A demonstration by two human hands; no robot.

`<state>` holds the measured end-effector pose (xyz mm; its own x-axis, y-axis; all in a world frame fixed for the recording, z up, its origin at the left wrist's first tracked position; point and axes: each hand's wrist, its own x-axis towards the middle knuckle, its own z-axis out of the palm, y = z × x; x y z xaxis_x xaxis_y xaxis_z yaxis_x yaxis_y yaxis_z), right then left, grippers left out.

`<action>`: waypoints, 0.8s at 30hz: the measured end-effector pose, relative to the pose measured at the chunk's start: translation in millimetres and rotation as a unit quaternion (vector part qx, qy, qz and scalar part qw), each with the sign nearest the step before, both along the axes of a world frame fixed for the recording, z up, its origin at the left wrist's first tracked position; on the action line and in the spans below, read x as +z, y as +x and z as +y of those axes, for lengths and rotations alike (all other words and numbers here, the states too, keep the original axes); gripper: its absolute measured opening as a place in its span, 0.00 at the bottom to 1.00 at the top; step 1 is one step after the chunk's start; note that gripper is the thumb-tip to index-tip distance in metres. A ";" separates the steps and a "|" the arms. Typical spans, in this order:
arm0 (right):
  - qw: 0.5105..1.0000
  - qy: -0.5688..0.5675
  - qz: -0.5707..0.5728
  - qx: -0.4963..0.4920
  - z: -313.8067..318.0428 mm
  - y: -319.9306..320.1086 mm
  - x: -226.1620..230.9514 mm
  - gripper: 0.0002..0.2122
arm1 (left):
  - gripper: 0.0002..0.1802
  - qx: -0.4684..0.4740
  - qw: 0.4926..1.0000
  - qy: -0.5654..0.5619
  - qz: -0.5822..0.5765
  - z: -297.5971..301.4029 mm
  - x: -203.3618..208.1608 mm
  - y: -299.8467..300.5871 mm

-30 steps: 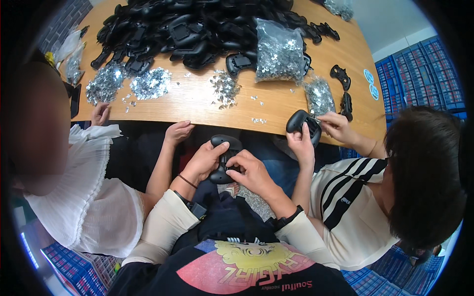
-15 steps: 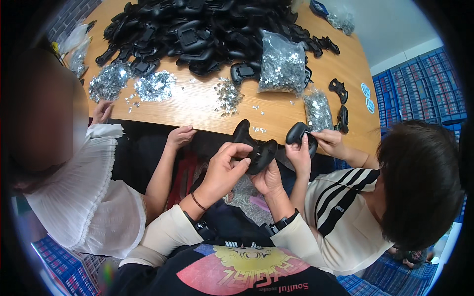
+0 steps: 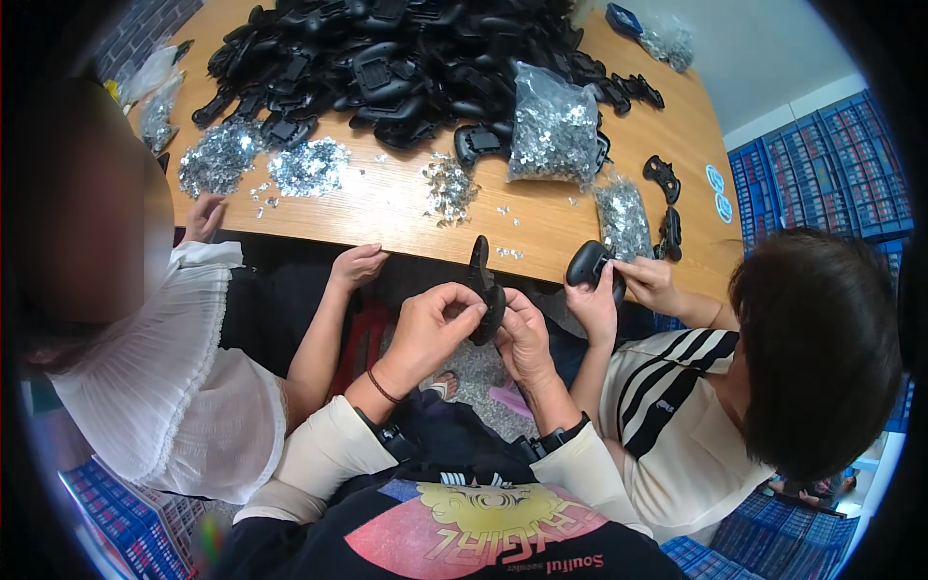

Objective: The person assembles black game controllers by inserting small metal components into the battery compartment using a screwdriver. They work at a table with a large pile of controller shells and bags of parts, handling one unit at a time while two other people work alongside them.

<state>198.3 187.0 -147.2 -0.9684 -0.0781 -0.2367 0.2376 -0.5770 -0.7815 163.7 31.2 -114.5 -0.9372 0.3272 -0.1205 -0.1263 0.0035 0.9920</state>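
A black game controller shell (image 3: 493, 307) is held just off the table's near edge, turned so that it shows almost edge-on. My right hand (image 3: 527, 340) grips its lower right side, fingers bent round the edge. On the other side my left hand (image 3: 435, 333) is closed, thumb and forefinger pinched against the shell's left face. Whether a small part sits between those fingertips is too fine to make out. Beyond the shell, on the wooden table (image 3: 387, 227), lie a few loose silver metal pieces (image 3: 509, 253) and a small heap of them (image 3: 449, 191).
A large pile of black controller shells (image 3: 387, 72) covers the far table. Nearer are silver heaps (image 3: 309, 166), a full clear bag (image 3: 553, 130) and a smaller bag (image 3: 623, 217). A person at right works on another shell (image 3: 588, 263); a person at left rests a hand (image 3: 358, 266) at the edge.
The shell in my hands has turned from showing its broad face to nearly edge-on. My right hand has come up along its side; my left hand has shifted slightly.
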 end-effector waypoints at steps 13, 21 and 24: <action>0.970 -0.166 -0.163 0.074 6.7 14.7 -8.7 0.15 | 0.09 -0.150 0.963 -0.093 0.203 -15.4 10.2 -12.2; 0.962 -0.139 -0.205 0.116 1.7 19.2 -8.3 0.12 | 0.09 -0.224 0.915 -0.209 0.262 -24.8 9.0 -12.1; 0.963 -0.119 -0.203 0.130 0.9 22.3 -7.4 0.11 | 0.07 -0.250 0.882 -0.273 0.290 -25.2 17.5 -8.9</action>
